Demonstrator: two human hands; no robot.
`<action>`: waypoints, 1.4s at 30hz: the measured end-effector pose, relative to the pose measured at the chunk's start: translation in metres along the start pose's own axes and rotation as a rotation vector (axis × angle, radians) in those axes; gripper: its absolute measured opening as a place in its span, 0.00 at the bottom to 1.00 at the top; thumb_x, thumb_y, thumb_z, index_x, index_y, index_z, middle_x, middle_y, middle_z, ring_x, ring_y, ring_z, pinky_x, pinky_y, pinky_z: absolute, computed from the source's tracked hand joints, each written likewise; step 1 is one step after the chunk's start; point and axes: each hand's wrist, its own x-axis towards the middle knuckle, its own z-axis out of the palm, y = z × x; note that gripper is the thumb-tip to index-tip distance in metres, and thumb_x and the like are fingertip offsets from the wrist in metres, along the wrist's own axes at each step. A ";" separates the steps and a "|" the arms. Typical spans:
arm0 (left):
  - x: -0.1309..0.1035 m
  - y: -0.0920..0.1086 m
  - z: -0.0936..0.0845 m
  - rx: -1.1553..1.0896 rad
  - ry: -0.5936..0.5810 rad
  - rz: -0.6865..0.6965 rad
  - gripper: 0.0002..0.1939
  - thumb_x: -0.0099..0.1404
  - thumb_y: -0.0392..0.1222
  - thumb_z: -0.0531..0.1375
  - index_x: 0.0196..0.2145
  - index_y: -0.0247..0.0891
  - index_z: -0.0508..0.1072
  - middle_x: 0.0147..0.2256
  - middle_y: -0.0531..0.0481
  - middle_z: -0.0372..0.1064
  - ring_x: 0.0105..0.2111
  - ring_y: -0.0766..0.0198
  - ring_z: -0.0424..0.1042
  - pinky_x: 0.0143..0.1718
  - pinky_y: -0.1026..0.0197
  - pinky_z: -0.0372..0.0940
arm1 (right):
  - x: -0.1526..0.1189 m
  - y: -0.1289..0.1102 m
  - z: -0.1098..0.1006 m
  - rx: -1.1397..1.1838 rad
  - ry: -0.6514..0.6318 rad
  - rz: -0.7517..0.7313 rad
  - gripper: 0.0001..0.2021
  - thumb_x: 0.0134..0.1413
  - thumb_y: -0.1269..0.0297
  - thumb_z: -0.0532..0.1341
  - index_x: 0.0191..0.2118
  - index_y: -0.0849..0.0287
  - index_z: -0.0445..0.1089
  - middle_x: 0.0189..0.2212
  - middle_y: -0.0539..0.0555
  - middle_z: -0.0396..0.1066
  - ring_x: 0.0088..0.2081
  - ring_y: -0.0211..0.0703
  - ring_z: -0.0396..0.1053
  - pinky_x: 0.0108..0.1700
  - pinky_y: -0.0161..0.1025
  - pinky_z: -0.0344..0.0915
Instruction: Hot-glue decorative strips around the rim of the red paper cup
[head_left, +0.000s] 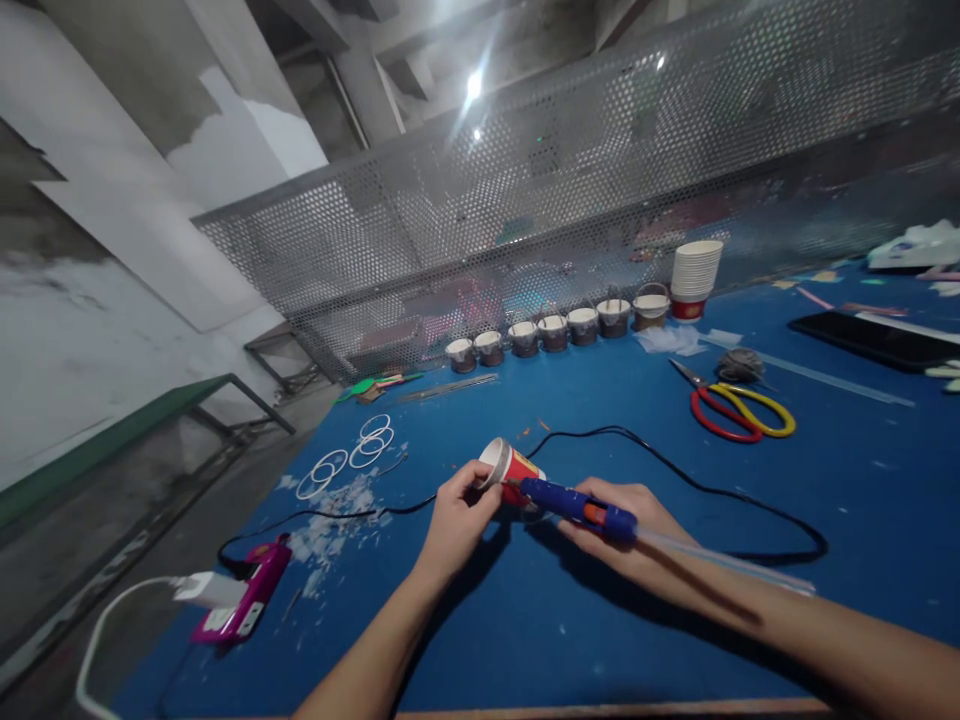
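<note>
My left hand [463,508] pinches the rim of a red and white paper cup [523,468], which lies tilted with its mouth toward the left. A grey band runs around the cup near its rim. Wrapped around a blue hot glue gun [559,499] is my right hand [630,525]. The gun's nozzle points left and is at the side of the cup; whether it touches cannot be made out. A long clear glue stick [720,558] sticks out of the gun's back end. My right fingers are partly hidden behind the gun.
Several wrapped cups with handles [553,333] line the back, beside a stack of paper cups [696,275]. Scissors [739,408], grey yarn [740,364] and a phone [877,338] lie right. White rings [371,440] and a pink power strip [251,598] are left; a black cord [675,470] crosses the table.
</note>
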 end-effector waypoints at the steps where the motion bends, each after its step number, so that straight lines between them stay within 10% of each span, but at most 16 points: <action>1: -0.001 0.001 0.000 0.012 0.004 0.010 0.06 0.54 0.40 0.58 0.26 0.36 0.72 0.25 0.53 0.69 0.28 0.64 0.66 0.33 0.63 0.61 | -0.001 0.001 0.001 -0.014 0.001 -0.017 0.11 0.57 0.57 0.57 0.30 0.58 0.68 0.22 0.50 0.70 0.22 0.37 0.64 0.26 0.33 0.57; 27: -0.001 -0.004 -0.001 0.054 -0.015 0.085 0.06 0.55 0.39 0.57 0.23 0.37 0.70 0.26 0.53 0.66 0.28 0.64 0.64 0.33 0.62 0.59 | -0.001 0.006 0.003 -0.140 0.068 -0.242 0.11 0.59 0.62 0.54 0.29 0.60 0.67 0.20 0.51 0.69 0.19 0.35 0.64 0.23 0.31 0.58; 42: -0.001 -0.004 -0.005 -0.033 -0.040 0.033 0.04 0.52 0.38 0.58 0.22 0.37 0.71 0.24 0.53 0.67 0.28 0.63 0.65 0.33 0.62 0.61 | -0.001 0.004 -0.001 -0.148 0.064 -0.099 0.11 0.59 0.59 0.55 0.28 0.58 0.67 0.21 0.51 0.70 0.20 0.35 0.64 0.24 0.31 0.57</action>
